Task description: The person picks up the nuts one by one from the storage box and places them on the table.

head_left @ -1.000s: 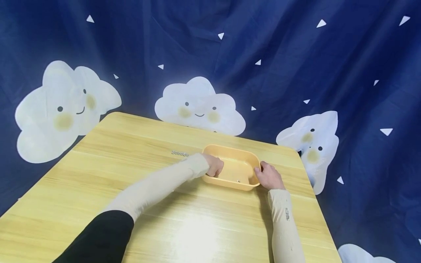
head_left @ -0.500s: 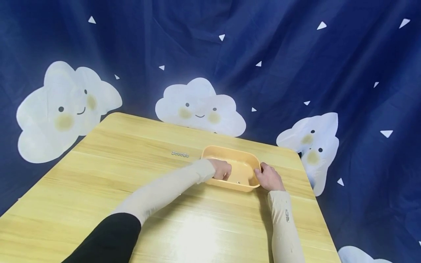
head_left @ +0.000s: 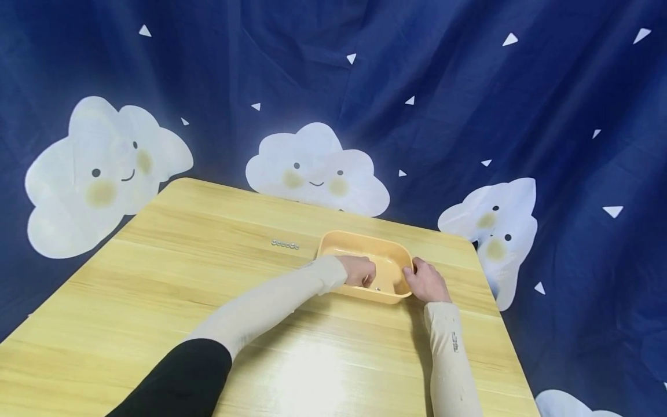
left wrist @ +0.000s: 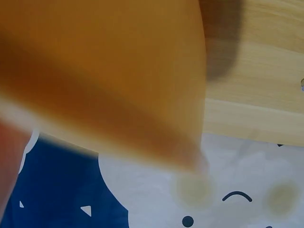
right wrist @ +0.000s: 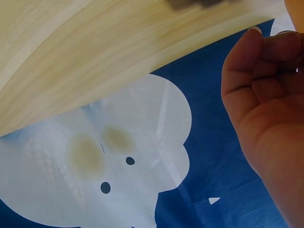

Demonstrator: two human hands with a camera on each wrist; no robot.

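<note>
A shallow yellow-orange plastic basin (head_left: pixel 339 236) stands toward the far right of the table. My left hand (head_left: pixel 359 270) reaches down into it, its fingers bent toward the bottom; the fingertips are hidden, so I cannot tell whether they pinch anything. A small shiny metal piece (head_left: pixel 377 289) lies on the basin floor, just right of those fingers. My right hand (head_left: pixel 427 281) grips the basin's right rim, thumb on the inner side. In the right wrist view, the curled fingers of the right hand (right wrist: pixel 266 90) show at the right edge. The basin wall (left wrist: pixel 118 71) fills much of the left wrist view.
Left of the basin, several small silver metal pieces (head_left: pixel 285 244) lie in a row on the wooden table (head_left: pixel 182 255). Behind the table hangs a dark blue curtain (head_left: pixel 427 52) with white clouds. Light glares on the near tabletop.
My left hand has moved right inside the basin, from its left side toward the middle, closer to the lone metal piece. The right hand has stayed at the rim.
</note>
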